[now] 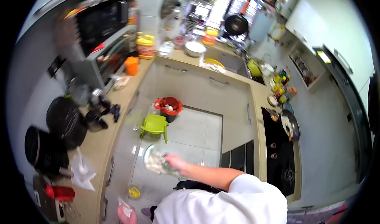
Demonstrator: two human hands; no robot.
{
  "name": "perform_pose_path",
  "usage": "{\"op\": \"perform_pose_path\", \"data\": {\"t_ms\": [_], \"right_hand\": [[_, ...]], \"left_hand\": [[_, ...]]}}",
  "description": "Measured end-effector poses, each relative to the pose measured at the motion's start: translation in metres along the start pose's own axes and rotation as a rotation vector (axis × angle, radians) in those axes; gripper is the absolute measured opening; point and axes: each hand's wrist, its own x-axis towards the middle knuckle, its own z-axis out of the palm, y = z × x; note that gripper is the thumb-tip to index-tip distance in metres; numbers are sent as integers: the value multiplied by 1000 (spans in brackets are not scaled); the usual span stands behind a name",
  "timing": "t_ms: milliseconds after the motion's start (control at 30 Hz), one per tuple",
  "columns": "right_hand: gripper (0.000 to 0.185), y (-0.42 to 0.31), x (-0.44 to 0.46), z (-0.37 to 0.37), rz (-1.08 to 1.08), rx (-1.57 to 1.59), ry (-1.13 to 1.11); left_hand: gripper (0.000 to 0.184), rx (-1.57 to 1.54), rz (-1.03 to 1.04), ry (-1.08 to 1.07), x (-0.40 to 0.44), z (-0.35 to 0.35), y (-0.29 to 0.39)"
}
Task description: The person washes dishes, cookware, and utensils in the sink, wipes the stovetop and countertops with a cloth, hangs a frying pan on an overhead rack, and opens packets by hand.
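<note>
My right hand [176, 163] is stretched out in front of my body, its fingers closed on a clear glass container [155, 160] with pale contents, held over the tiled floor. Low at the left, my left hand [127, 215] holds a small white packet [125, 208] beside the left counter. Below the glass container, a small yellow item [134, 192] is near the floor. A green stool [154, 125] and a bin with a red liner [169, 105] stand beyond the container.
The left counter [103, 149] bears a black air fryer, a red item and a white plastic bag [82, 170]. Ahead are a white bowl [195, 48] and a sink [231, 61]. At the right, a pan with food [290, 125] sits on the black stove [279, 160].
</note>
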Motion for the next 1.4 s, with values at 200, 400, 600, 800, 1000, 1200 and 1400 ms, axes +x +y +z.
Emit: {"op": "perform_pose_path", "data": {"t_ms": [200,400,600,800,1000,1200,1400], "right_hand": [[34,-57,-27,-255,-283,803,238],[33,-123,-8,-415,-566,792,661],[22,-192,71,-567,-726,283,1194],[25,-272,113,-681,-637,-462,1562],[28,-294,170,-779,-522,-829,1497],[46,-240,218,-851,-278,-1237,1244],[62,-221,180,-862,-251,-1194,1130]], "left_hand": [[17,216,-261,-64,55,223,-128],[21,337,-421,-166,131,347,-220],[23,418,-467,-136,230,451,-315],[25,483,-596,-400,315,606,-411],[34,454,-590,-435,333,733,-448],[28,473,-406,-232,353,736,-466],[25,420,-300,-114,336,753,-516]]}}
